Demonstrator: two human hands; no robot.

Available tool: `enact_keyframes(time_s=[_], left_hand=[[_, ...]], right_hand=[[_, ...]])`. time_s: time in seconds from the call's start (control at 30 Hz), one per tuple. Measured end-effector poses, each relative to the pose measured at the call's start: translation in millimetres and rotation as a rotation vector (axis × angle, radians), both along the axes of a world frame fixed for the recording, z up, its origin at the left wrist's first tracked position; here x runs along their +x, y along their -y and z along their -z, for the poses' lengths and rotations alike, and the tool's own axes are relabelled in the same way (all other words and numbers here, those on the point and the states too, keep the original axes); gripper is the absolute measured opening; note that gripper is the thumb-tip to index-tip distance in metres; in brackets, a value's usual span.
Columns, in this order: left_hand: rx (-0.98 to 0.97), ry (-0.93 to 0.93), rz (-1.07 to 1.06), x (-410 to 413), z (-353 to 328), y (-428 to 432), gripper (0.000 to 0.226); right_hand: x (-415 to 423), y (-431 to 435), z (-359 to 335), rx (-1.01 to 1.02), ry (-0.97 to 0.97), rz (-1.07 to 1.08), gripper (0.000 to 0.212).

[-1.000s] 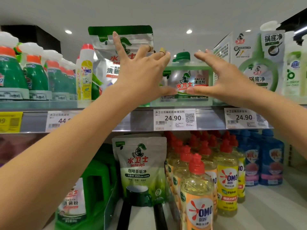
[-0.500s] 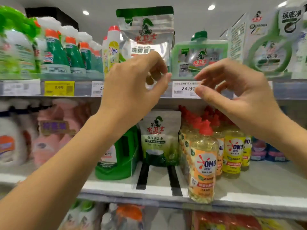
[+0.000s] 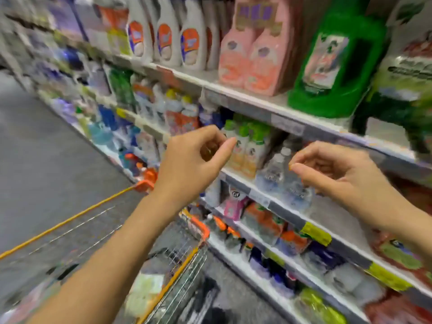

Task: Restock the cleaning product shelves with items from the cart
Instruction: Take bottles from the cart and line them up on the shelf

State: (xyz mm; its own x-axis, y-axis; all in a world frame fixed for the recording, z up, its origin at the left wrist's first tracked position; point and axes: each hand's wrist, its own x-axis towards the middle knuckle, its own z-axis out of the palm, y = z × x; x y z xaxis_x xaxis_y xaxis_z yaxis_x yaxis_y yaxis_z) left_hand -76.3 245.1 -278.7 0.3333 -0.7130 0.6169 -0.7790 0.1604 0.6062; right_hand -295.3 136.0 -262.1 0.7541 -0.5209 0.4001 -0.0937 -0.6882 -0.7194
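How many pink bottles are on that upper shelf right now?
2: left pink bottle and right pink bottle, side by side, beside the green jug; more may hide behind.

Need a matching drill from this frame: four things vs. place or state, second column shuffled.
Things:
1. green jug
2. pink bottles
3. cart
4. right hand

Place or state:
A. in the aisle, below the arms
B. upper shelf, between the white bottles and the green jug
C. upper shelf, right of the pink bottles
D. fingers loosely curled, holding nothing

Pairs: 1-C, 2-B, 3-A, 4-D
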Motion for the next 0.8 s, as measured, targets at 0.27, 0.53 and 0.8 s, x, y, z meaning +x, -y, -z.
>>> enact_keyframes(time_s=[0.27, 0.53, 0.8], left_hand=[[0.268, -0.264, -0.380, 105, 146, -96, 0.017], [0.777, -0.342, -0.389, 161, 289, -155, 0.039], [1.172, -0.358, -0.369, 162, 387, -183, 0.057]], right_hand=[[159, -40, 142, 0.151, -0.347, -0.349, 0.026], [283, -63, 320, -0.084, -1.104, -0.663, 0.030], [306, -63, 422, -0.324, -1.666, -0.663, 0.057]])
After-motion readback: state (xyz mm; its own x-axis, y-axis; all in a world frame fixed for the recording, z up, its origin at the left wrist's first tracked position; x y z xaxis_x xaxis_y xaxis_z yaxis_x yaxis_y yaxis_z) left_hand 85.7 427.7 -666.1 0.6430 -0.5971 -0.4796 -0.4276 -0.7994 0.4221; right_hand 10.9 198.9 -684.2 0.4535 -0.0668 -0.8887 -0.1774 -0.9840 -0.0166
